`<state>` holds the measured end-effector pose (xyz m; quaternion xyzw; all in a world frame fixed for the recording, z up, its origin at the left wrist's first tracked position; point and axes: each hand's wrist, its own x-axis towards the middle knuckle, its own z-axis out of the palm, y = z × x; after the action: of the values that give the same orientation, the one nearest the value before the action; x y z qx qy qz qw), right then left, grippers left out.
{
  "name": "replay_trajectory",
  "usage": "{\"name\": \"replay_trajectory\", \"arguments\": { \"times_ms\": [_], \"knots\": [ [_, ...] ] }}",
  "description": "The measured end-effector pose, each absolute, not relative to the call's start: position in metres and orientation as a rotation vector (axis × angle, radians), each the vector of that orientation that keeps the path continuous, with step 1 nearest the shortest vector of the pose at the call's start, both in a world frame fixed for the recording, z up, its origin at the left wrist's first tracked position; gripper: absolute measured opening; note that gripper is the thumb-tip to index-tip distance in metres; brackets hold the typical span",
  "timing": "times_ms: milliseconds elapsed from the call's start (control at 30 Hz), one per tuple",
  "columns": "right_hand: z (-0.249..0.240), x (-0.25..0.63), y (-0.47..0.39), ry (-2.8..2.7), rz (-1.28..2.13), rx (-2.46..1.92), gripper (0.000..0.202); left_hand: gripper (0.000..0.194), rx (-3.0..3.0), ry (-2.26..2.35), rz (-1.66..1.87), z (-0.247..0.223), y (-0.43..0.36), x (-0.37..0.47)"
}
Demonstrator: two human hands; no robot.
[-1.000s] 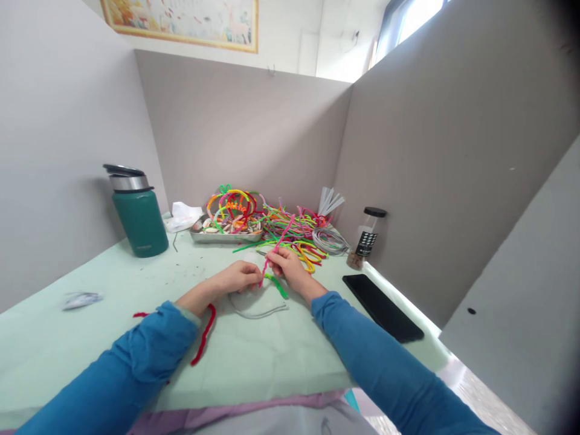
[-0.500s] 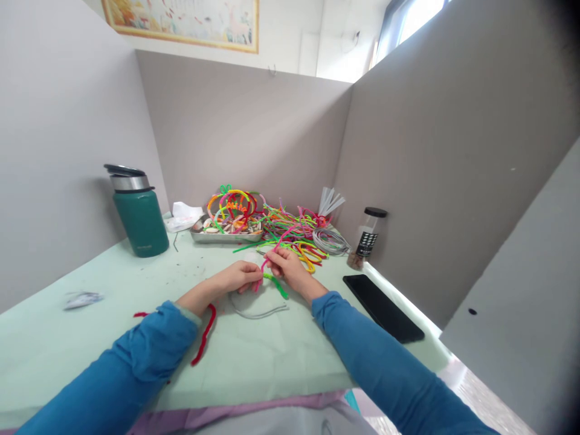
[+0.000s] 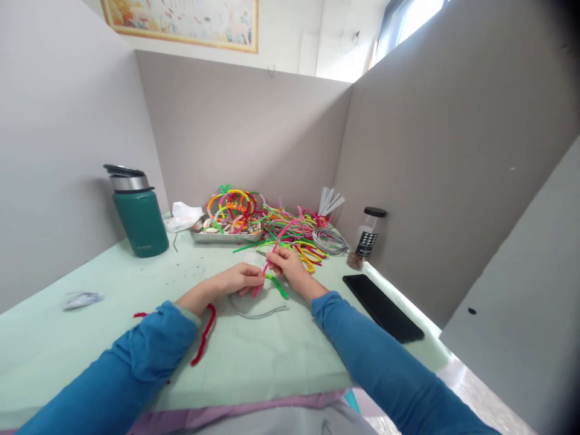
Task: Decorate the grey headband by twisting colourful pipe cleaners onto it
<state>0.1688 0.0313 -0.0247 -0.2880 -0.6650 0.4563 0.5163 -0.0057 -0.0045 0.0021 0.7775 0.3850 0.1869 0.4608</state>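
A pink pipe cleaner (image 3: 284,231) runs between my two hands above the table. My left hand (image 3: 240,279) pinches it near its lower end, which pokes out below the fingertips. Higher up, my right hand (image 3: 290,266) grips the same pipe cleaner, and its long end rises toward the pile behind. A short green pipe cleaner (image 3: 278,287) shows just beneath the hands; whether it is joined to the pink one I cannot tell. Below them a thin grey wire (image 3: 260,315) lies curved on the cloth. Beside my left wrist is a red pipe cleaner (image 3: 203,338).
Behind my hands are a metal tray (image 3: 226,238) of finished pipe-cleaner pieces, a heap of colourful pipe cleaners (image 3: 290,220) and a grey wire coil (image 3: 330,241). A green bottle (image 3: 141,220) stands left. To the right are a black-lidded jar (image 3: 366,238) and a phone (image 3: 383,308).
The pink pipe cleaner's upper end now stretches farther up and is arched over the pile. Both hands stay almost in place, with only slight finger movement.
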Motion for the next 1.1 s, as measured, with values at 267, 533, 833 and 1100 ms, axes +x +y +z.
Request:
{"name": "replay_trajectory", "arguments": {
  "times_ms": [267, 533, 833, 1100],
  "knots": [
    [-0.023, 0.169, 0.033, -1.544, 1.045, -0.762, 0.028, 0.035, 1.889, 0.975, 0.461, 0.004, -0.007, -0.004],
    [-0.022, 0.170, 0.039, -1.316, 1.185, -0.732, 0.032, 0.034, 1.879, 0.959, 0.507, -0.003, -0.002, -0.005],
    [-0.023, 0.169, 0.029, -1.684, 1.102, -0.717, 0.027, 0.037, 1.883, 1.001, 0.576, -0.007, 0.001, -0.003],
    [-0.023, 0.167, 0.030, -1.690, 1.085, -0.833, 0.038, 0.039, 1.841, 1.017, 0.628, -0.013, 0.008, -0.003]
  ]
}}
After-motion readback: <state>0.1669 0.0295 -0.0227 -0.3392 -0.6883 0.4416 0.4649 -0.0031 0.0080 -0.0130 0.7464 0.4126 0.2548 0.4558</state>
